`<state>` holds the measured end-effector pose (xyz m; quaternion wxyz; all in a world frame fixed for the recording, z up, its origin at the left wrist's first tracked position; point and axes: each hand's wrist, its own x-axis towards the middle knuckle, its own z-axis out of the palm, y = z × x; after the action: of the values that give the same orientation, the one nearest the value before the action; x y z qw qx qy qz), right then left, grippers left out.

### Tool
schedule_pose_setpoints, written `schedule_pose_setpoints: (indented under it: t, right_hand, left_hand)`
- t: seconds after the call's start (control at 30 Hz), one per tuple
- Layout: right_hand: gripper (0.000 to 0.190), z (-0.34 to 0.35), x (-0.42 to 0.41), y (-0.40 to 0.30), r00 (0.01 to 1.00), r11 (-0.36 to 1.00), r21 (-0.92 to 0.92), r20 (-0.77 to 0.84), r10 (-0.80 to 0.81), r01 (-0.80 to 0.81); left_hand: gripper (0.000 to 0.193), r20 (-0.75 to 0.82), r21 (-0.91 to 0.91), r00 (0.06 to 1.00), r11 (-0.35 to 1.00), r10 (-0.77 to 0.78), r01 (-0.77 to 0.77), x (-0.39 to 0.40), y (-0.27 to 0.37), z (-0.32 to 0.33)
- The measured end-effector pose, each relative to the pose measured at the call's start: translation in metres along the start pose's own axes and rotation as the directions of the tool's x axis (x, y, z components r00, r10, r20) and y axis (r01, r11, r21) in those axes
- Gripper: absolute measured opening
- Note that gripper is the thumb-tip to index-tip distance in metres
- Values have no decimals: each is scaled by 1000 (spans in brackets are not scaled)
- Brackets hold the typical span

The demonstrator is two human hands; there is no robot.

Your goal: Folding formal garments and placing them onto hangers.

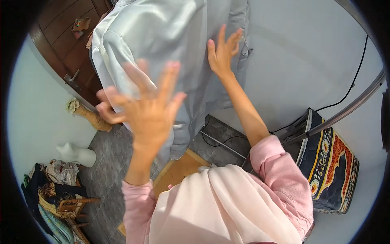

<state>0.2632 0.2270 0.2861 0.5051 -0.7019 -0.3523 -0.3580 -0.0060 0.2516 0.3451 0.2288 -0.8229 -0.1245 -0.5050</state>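
Observation:
A shiny silver-grey satin garment [170,39] with sleeves hangs in front of me, filling the upper middle of the head view. My left hand [149,106], blurred by motion, is raised before its left side. Its fingers are spread and hold nothing; whether it touches the cloth I cannot tell. Farther up, my right hand [225,52] lies at the garment's right side, fingers apart, nothing gripped. The fingertips seem to be at or just over the fabric. A sleeve end [179,146] dangles low near the floor.
Behind the garment at left is a brown wooden door [70,39]. A wrapped vase [94,117] and a white mannequin torso [77,154] stand by the wall. Clothes cover a wooden chair [73,204]. At right, a metal pole [344,114] passes a patterned cloth-covered object [332,170]; a black cable [355,82] hangs there.

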Motion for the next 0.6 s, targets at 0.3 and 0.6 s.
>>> schedule_pose_setpoints:
  t: [0.3,0.6]
  right_hand:
    - [69,84,-164,99,-112,-24,-368,219,969,-930]
    - [51,66,-121,-58,944,908,291,227,241,-302]
  left_hand:
    - [23,681,240,574,601,455,-762,-54,45,59]
    - [6,592,47,704,855,392,-516,-67,27,50]
